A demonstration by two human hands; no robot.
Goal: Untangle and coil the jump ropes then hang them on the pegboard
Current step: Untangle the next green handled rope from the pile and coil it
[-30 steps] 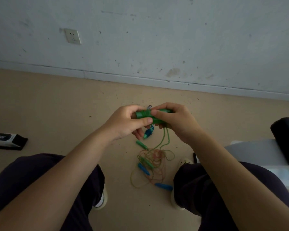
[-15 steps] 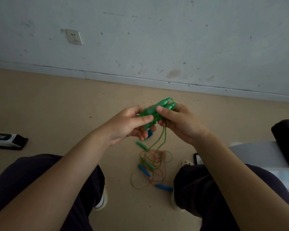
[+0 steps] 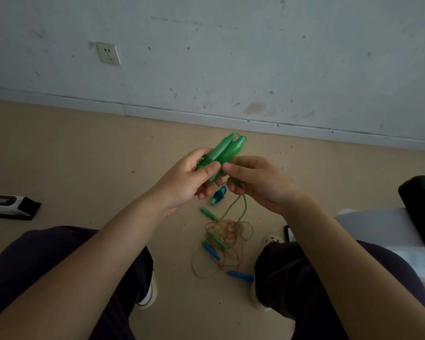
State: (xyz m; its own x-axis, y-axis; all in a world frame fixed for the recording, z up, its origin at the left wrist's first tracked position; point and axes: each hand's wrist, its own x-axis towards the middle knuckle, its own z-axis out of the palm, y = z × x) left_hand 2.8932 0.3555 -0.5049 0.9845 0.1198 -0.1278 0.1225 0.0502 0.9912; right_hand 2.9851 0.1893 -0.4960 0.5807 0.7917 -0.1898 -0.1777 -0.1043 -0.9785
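Two green jump-rope handles (image 3: 227, 149) lie side by side, tips pointing up and away, and my left hand (image 3: 192, 176) grips their lower ends. My right hand (image 3: 255, 182) pinches the green rope (image 3: 241, 209) just below the handles. That rope drops to a tangled pile of ropes (image 3: 225, 239) on the floor between my feet. In the pile lie loose green handles (image 3: 207, 213) and blue handles (image 3: 239, 276). A blue handle (image 3: 219, 195) shows just under my fingers. No pegboard is in view.
I sit with my knees either side of the pile, shoes (image 3: 147, 294) on a beige floor (image 3: 84, 153). A white wall with a socket (image 3: 108, 53) stands ahead. A black and white box (image 3: 9, 203) lies far left. A grey seat (image 3: 383, 229) with a black object is at right.
The green handles have swung from lying across to pointing up and away. Both hands rose slightly. My right hand slid off the handles down to the rope.
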